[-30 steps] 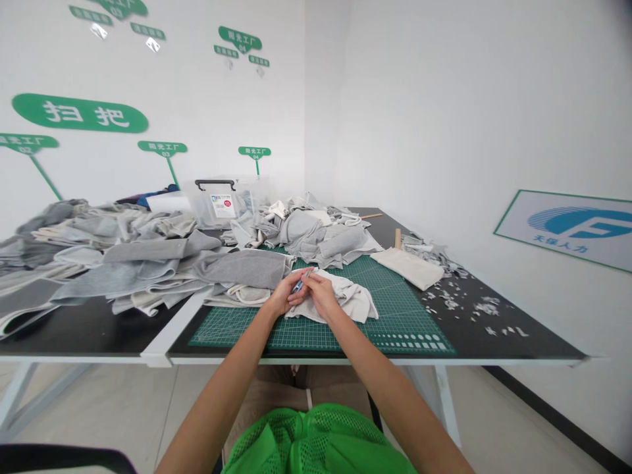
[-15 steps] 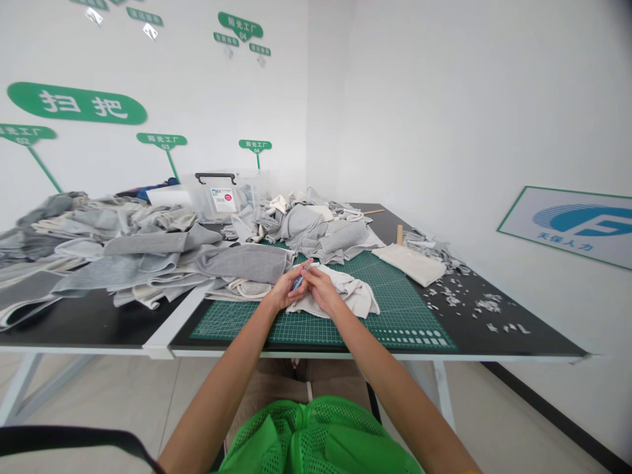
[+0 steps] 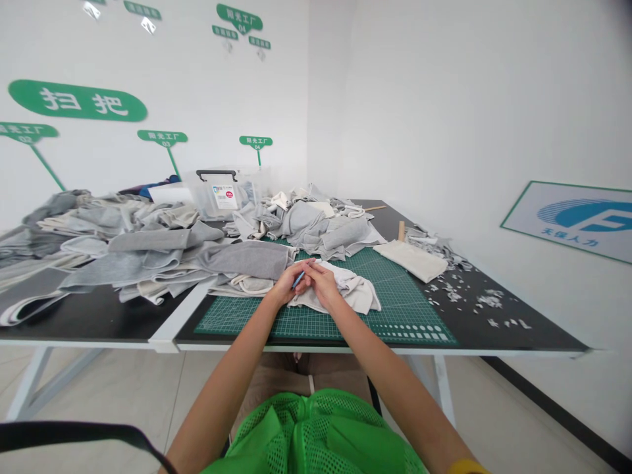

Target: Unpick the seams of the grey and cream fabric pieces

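Note:
Over the front of the green cutting mat [image 3: 415,309], my left hand [image 3: 287,283] and my right hand [image 3: 322,284] are brought together, fingers touching and overlapping. A slim blue object [image 3: 298,280] shows in the palm of my left hand, whose fingers are curled round it; its kind is mostly hidden. My right hand is closed against the left, and its fingertips are covered, so what they pinch cannot be made out. Under and beside the right hand lies a crumpled white cloth [image 3: 363,294]. A folded grey cloth [image 3: 251,259] rests just left of my hands.
Heaped grey and cream cloths [image 3: 143,253] cover the left side, with another cloth pile [image 3: 316,227] behind the hands. A clear plastic box [image 3: 207,194] stands at the back. To the right are a folded cream cloth [image 3: 412,261], a wooden stick [image 3: 401,230] and scattered scraps [image 3: 488,299].
My hands have drawn slightly closer together, and less of the blue object shows between them. The whole view has shifted a little; the cloths lie as before.

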Action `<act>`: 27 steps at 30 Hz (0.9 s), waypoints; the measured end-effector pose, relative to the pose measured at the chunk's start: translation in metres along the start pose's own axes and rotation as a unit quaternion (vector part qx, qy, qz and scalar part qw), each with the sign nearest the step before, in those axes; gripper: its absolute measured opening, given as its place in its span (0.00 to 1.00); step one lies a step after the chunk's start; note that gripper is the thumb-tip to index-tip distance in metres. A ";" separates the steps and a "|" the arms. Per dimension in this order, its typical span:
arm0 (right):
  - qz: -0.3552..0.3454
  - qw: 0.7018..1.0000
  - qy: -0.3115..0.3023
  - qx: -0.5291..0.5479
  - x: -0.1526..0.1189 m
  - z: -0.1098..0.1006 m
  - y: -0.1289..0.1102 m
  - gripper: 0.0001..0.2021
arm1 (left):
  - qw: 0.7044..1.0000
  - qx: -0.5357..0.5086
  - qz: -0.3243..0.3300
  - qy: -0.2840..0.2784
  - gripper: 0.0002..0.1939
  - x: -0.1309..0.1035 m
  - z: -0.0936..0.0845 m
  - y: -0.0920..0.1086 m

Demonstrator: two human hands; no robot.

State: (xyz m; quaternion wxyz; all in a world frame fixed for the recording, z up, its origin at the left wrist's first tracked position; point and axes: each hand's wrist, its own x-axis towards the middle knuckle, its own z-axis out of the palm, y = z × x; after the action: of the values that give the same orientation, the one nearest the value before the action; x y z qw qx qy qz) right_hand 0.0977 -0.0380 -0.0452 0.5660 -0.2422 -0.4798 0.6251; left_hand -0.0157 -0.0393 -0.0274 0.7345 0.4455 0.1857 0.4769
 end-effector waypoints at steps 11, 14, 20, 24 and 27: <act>-0.038 0.999 0.033 -0.014 0.005 -0.005 0.006 0.10 | 1.000 0.001 -0.029 -0.001 0.19 -0.003 0.000 0.005; -0.040 0.999 0.030 -0.014 0.005 -0.003 0.003 0.10 | 0.999 -0.005 -0.034 -0.001 0.20 -0.003 -0.001 0.004; -0.032 0.999 0.029 -0.022 0.004 -0.004 0.003 0.10 | 0.999 -0.015 -0.033 0.002 0.19 -0.003 0.000 0.003; -0.021 0.999 0.031 -0.027 0.005 -0.006 0.004 0.11 | 0.999 -0.020 -0.036 -0.002 0.19 -0.004 0.001 0.003; -0.009 0.999 0.027 -0.024 0.006 -0.007 0.006 0.11 | 0.999 -0.025 -0.038 -0.006 0.19 -0.003 0.001 0.004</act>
State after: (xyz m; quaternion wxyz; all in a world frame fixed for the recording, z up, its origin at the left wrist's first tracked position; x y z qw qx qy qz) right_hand 0.0994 -0.0297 -0.0525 0.5783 -0.2681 -0.4817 0.6013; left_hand -0.0187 -0.0421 -0.0243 0.7640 0.4227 0.1858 0.4507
